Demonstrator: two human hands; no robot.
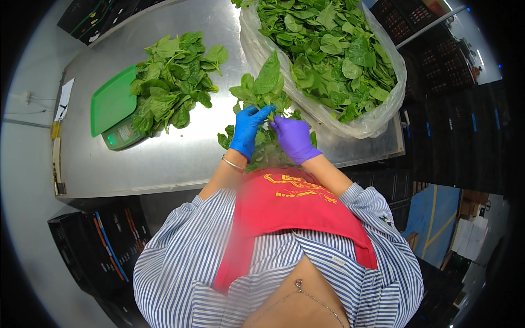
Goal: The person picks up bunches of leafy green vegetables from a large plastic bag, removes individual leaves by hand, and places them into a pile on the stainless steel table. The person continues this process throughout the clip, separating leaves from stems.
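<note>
My left hand (pixel 249 129), in a blue glove, grips a bunch of leafy greens (pixel 264 84) by its stems, the leaves pointing away from me. Close beside it, my right hand (pixel 293 135), in a purple glove, pinches the same stems with thumb and finger. More loose leaves (pixel 266 149) lie under and between my hands at the near table edge. A large clear plastic bag (pixel 262 61), open and full of greens (pixel 344 53), stands just beyond on the right. To the left, a heap of greens (pixel 172 82) rests on the table against a green tray.
The green tray (pixel 114 102) sits on a scale (pixel 121 135) with a lit display. Under these is a metal table (pixel 164 172) with a raised edge. Black crates (pixel 98 246) are stacked below left, and more crates (pixel 455 131) stand at the right. Paper (pixel 65 98) lies at the left edge.
</note>
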